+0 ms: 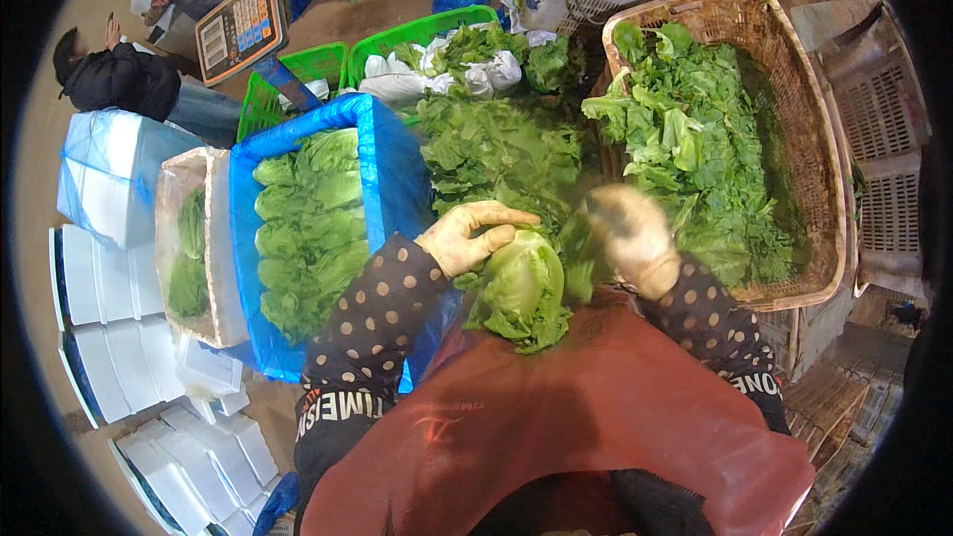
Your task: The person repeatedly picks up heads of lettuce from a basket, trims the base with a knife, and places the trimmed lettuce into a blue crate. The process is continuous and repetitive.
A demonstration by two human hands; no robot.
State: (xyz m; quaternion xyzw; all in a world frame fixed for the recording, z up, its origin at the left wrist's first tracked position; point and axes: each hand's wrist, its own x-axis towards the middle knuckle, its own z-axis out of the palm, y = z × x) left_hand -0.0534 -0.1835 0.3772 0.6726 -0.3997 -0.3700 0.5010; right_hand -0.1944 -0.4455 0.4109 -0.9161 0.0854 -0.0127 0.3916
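A head of romaine-like lettuce lies against the front of my red apron, with loose outer leaves about its base. My left hand, in a pale glove, grips the top of this head between thumb and fingers. To the right of it my gloved right hand is blurred by motion, beside some blurred green leaves; whether it holds anything cannot be told. Beyond both hands is a pile of leafy lettuce. On the left, a blue-lined box holds rows of trimmed lettuce heads.
A large brown plastic crate of loose leaves stands right. Green crates and a digital scale are ahead. A foam box and white foam boxes stand left. A person in black is at far left.
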